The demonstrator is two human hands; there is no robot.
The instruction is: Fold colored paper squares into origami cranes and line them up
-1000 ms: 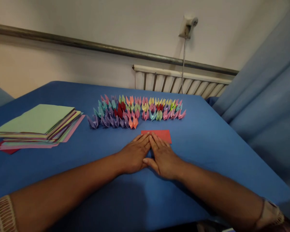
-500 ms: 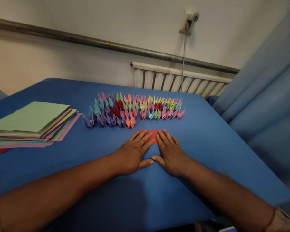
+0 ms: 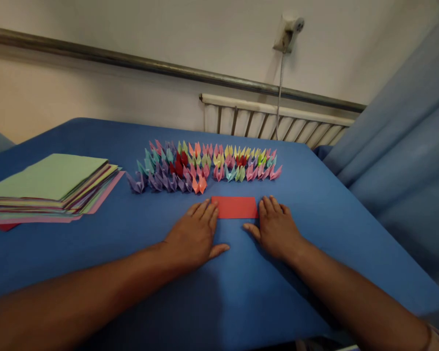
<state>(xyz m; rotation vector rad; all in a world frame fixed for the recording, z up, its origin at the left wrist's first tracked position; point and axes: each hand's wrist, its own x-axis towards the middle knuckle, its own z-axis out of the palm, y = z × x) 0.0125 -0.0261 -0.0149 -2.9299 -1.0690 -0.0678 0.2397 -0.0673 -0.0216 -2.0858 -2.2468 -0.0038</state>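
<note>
A red sheet of paper (image 3: 237, 207), folded into a narrow rectangle, lies flat on the blue table surface (image 3: 149, 292). My left hand (image 3: 195, 229) rests palm down at its left end, fingertips on the paper and thumb stretched out to the right. At the right end, my right hand (image 3: 278, 226) lies flat with its fingers extended along the paper's edge and its thumb pointing left. Just beyond the paper stand rows of folded paper cranes (image 3: 168, 178) in purple, pink, teal, yellow, green, orange and red.
On the left sits a stack of coloured paper sheets (image 3: 51, 178), light green on top, with a red corner sticking out below. Behind the table are a wall rail (image 3: 131, 61), a radiator (image 3: 270, 109) and a wall socket (image 3: 288, 35) with a cable. A blue curtain (image 3: 402, 146) hangs at right.
My hands have slid apart along the red paper, left hand to the left and right hand to the right. The paper's middle is now uncovered.
</note>
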